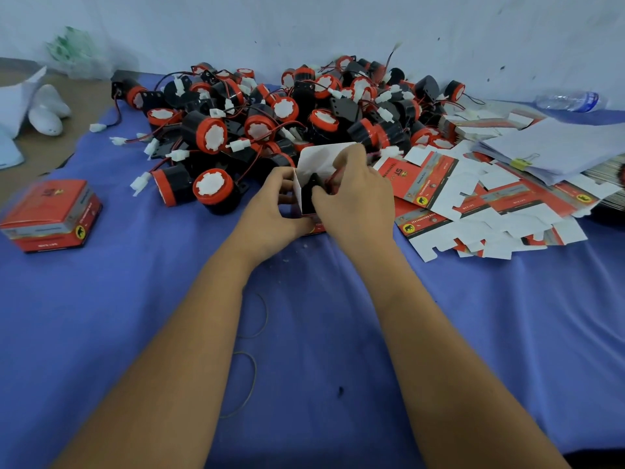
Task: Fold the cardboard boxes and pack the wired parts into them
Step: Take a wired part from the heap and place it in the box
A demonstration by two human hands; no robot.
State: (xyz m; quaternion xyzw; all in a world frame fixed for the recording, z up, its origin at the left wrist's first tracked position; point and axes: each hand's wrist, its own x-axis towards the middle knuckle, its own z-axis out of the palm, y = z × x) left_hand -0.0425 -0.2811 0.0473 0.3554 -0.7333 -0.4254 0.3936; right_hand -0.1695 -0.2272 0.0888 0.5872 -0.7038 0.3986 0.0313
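Observation:
An open cardboard box point(318, 160) with white inner flaps stands upright at the table's middle. My left hand point(274, 208) grips its left wall and base. My right hand point(355, 191) pushes a black and red wired part point(313, 192) down into the box, fingers closed around it. Behind the box lies a big heap of black and red wired parts point(270, 113) with white connectors. Flat unfolded red and white boxes point(473, 201) are spread to the right. One closed red box point(50, 214) sits at the far left.
The blue cloth point(135, 299) covers the table. Two thin rubber bands point(252, 377) lie between my forearms. A stack of white paper with a clip point(554, 147) sits at the right, a plastic bottle point(571, 100) behind it. White items point(44, 113) lie at the back left.

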